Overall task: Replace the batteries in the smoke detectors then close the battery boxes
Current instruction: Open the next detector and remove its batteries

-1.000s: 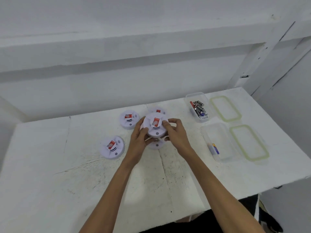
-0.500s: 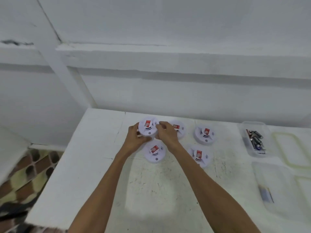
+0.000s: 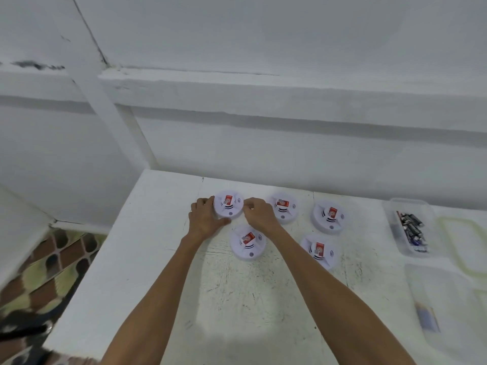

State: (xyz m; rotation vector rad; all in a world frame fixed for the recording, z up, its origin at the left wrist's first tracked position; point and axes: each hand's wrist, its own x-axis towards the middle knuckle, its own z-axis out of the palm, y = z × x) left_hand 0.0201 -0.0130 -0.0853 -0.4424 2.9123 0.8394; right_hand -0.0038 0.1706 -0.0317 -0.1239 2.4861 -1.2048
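Gripping the detector (image 3: pixel 228 206) with the left hand (image 3: pixel 204 219), fingers curling round its left rim. Pinching its right rim with the right hand (image 3: pixel 259 214). Seemingly resting it on the table (image 3: pixel 237 299), hard to tell through blur. Lying just right of and below the right hand: four other detectors (image 3: pixel 247 242). Sitting well to its right: a battery tub (image 3: pixel 409 227).

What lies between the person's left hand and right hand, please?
In the head view, a smoke detector with a red label sits between the left hand and right hand, both holding its rim.
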